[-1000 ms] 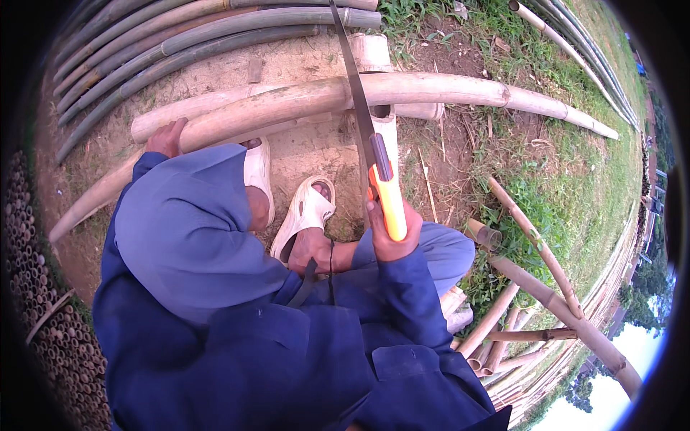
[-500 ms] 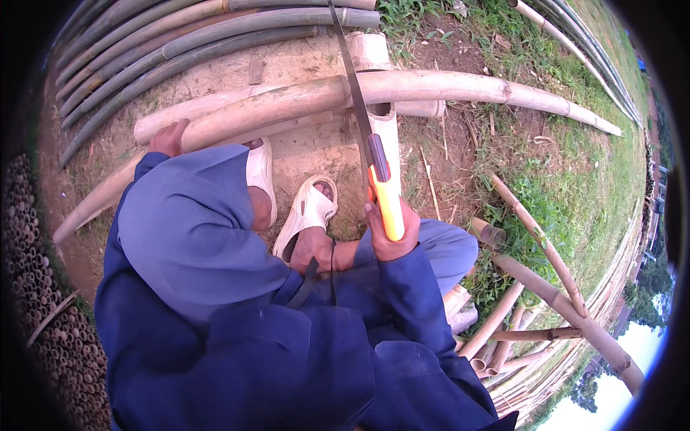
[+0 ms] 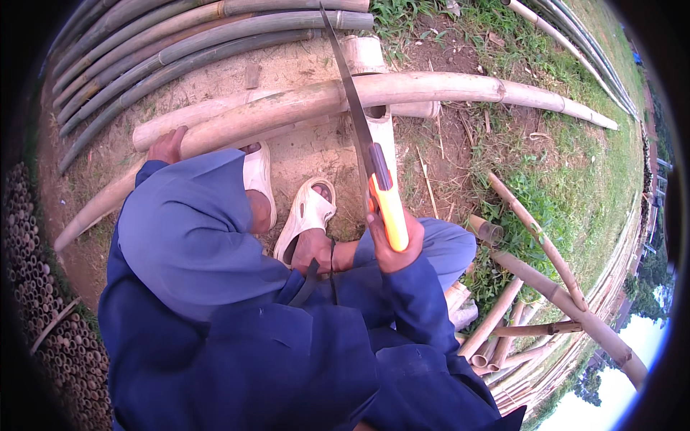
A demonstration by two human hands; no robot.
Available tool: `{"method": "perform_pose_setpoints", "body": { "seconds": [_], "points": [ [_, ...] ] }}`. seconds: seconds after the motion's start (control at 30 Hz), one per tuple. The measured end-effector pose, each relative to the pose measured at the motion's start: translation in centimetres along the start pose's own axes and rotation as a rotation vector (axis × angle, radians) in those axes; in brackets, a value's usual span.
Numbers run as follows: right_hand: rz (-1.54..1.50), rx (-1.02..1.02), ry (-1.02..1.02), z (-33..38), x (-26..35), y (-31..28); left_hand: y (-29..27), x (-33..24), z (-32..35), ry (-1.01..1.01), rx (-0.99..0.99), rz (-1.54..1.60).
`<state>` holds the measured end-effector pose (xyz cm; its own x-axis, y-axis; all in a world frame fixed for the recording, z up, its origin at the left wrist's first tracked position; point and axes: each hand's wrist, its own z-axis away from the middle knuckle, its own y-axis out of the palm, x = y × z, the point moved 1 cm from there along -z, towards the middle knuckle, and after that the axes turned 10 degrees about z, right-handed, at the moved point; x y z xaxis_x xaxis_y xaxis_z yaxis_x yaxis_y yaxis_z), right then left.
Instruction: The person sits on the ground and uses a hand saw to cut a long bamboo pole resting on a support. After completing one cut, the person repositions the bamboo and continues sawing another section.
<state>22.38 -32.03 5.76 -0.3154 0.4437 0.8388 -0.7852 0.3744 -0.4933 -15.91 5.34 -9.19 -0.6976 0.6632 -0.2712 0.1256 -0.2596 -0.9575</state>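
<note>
My right hand (image 3: pixel 397 248) is closed round the yellow-orange handle of a hand saw (image 3: pixel 390 215). Its long dark blade points away from me and lies across a pale bamboo pole (image 3: pixel 438 87). That pole runs from left to right in front of my feet. On its left part, beside my knee, my left hand (image 3: pixel 167 146) grips it with the fingers over the top. Beneath the blade's crossing, the pole rests over a thick bamboo piece (image 3: pixel 382 136) with an open hollow. Whether the blade has bitten into the pole cannot be made out.
Another pale bamboo length (image 3: pixel 180 121) lies just behind the pole. Several long bamboo poles (image 3: pixel 215 39) are laid side by side at the far left. Stacked cut bamboo ends (image 3: pixel 43 287) stand at the left edge. Loose bamboo pieces (image 3: pixel 546 287) lie at the right on grass.
My right hand and the saw have come slightly back toward me, the blade still across the pole. My left hand has kept its place on the pole.
</note>
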Motion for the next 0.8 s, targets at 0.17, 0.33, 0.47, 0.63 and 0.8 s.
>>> {"method": "perform_pose_setpoints", "body": {
  "seconds": [0.17, 0.33, 0.47, 0.63, 0.8],
  "points": [
    [0.073, 0.039, 0.065, 7.0, 0.2, -2.4, 0.0, 0.1, -0.2, -0.001, -0.044, 0.002],
    [0.024, -0.059, -0.123, -0.5, -1.0, 1.4, -1.5, -1.3, -0.5, 0.026, -0.032, 0.012],
    [-0.023, -0.008, 0.011, 4.0, -0.9, -1.3, -1.7, -1.8, -0.7, -0.045, -0.003, -0.007],
    [0.062, -0.076, -0.039, 6.4, -0.5, -2.1, -1.3, -1.3, -0.7, -0.08, 0.052, -0.032],
    [-0.025, -0.001, -0.033, -1.2, -0.8, 0.0, -1.2, -1.2, -0.3, 0.01, -0.048, 0.009]
  ]
}}
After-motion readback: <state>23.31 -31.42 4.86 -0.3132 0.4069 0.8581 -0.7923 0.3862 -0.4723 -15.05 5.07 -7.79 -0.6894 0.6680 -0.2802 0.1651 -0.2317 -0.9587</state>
